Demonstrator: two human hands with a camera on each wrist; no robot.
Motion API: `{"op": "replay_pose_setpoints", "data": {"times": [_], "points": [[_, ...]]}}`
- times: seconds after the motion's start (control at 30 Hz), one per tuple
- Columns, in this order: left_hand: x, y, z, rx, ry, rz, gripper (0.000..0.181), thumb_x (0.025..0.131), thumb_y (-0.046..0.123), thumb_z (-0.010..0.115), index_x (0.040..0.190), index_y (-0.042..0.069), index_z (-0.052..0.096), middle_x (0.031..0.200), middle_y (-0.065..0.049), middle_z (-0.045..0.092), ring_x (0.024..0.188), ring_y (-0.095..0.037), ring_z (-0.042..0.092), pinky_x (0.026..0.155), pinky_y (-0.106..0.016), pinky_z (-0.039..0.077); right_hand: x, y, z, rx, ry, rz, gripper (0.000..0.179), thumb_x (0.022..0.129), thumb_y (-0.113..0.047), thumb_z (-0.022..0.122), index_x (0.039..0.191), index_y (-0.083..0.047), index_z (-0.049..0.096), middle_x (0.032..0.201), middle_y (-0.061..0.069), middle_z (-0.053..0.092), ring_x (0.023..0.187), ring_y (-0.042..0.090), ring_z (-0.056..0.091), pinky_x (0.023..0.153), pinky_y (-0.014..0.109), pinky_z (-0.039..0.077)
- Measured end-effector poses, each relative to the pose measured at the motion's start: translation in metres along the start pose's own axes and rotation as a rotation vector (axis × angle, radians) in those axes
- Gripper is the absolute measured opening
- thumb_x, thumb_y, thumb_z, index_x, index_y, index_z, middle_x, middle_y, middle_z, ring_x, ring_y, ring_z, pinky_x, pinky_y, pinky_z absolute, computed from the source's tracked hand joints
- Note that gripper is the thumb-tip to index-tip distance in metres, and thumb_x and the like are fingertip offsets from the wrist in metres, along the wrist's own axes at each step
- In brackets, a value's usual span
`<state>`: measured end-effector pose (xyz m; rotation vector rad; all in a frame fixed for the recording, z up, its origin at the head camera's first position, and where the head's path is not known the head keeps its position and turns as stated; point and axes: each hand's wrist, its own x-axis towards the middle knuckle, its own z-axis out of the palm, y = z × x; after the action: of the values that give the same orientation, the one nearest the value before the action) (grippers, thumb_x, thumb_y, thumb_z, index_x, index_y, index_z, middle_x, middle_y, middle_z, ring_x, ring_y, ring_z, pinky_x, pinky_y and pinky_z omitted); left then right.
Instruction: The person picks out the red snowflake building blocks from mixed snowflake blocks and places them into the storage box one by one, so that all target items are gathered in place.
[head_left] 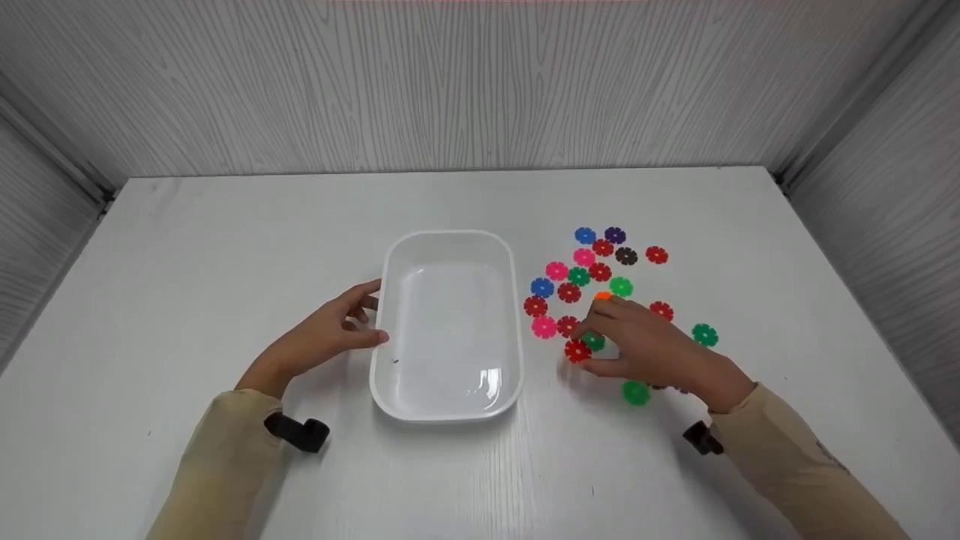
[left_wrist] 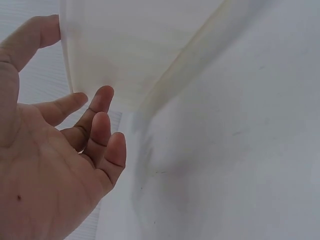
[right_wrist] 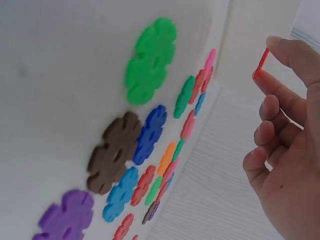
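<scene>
At the middle of the table in the head view is a white rectangular plastic tray (head_left: 450,417). My left hand (head_left: 319,337) holds its left side, the thumb over the rim and the other fingers by the outer wall, as the left wrist view also shows of the tray wall (left_wrist: 125,50). To the right of the tray, my right hand (head_left: 652,349) pinches a red notched plastic disc (head_left: 577,350) between thumb and index finger. In the right wrist view that disc (right_wrist: 262,61) appears edge-on, raised off the table.
Several more notched discs lie loose right of the tray, among them a bright green disc (head_left: 635,393), a dark green disc (head_left: 705,335) and a purple disc (right_wrist: 67,217). Some are partly under my right hand. A grey wood-grain panel (head_left: 450,82) stands behind the table.
</scene>
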<state>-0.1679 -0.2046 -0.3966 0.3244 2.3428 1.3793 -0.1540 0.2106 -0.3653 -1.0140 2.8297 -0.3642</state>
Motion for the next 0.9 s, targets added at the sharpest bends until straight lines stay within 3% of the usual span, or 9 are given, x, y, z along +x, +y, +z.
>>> {"op": "replay_pose_setpoints", "data": {"times": [0.2,0.43,0.67,0.9], "points": [[0.001,0.001,0.002,0.0,0.002,-0.002,0.079,0.086,0.025,0.068,0.152,0.012,0.027,0.13,-0.013,0.046,0.105,-0.022,0.042,0.089,-0.033,0.041,0.009,-0.022,-0.013,0.098,0.044,-0.016,0.05,0.071,-0.029,0.085,0.115,-0.016,0.066,0.114,0.002,0.059,0.109,0.016,0.054,0.083,0.034,0.056],[0.0,0.001,0.003,-0.003,0.015,-0.011,0.078,0.086,0.027,0.068,0.152,0.014,0.027,0.119,-0.009,0.047,0.099,-0.018,0.041,0.082,-0.027,0.039,0.027,-0.04,-0.011,0.127,0.127,-0.146,0.042,0.076,-0.025,0.082,0.113,-0.013,0.065,0.107,0.003,0.059,0.099,0.015,0.056,0.076,0.029,0.056],[0.002,-0.003,0.004,-0.04,0.001,0.001,0.078,0.087,0.024,0.069,0.152,0.013,0.027,0.117,-0.008,0.049,0.097,-0.018,0.044,0.081,-0.024,0.04,0.041,-0.054,-0.002,0.255,0.023,-0.122,0.037,0.083,-0.025,0.075,0.117,-0.015,0.064,0.11,0.006,0.06,0.099,0.021,0.059,0.077,0.035,0.057],[0.001,-0.004,0.003,-0.08,0.003,0.006,0.077,0.087,0.022,0.069,0.152,0.016,0.028,0.118,-0.008,0.049,0.095,-0.017,0.046,0.08,-0.023,0.041,0.051,-0.064,0.001,0.258,0.027,-0.141,0.037,0.083,-0.023,0.075,0.117,-0.014,0.065,0.108,0.006,0.061,0.093,0.02,0.06,0.075,0.034,0.057]]}}
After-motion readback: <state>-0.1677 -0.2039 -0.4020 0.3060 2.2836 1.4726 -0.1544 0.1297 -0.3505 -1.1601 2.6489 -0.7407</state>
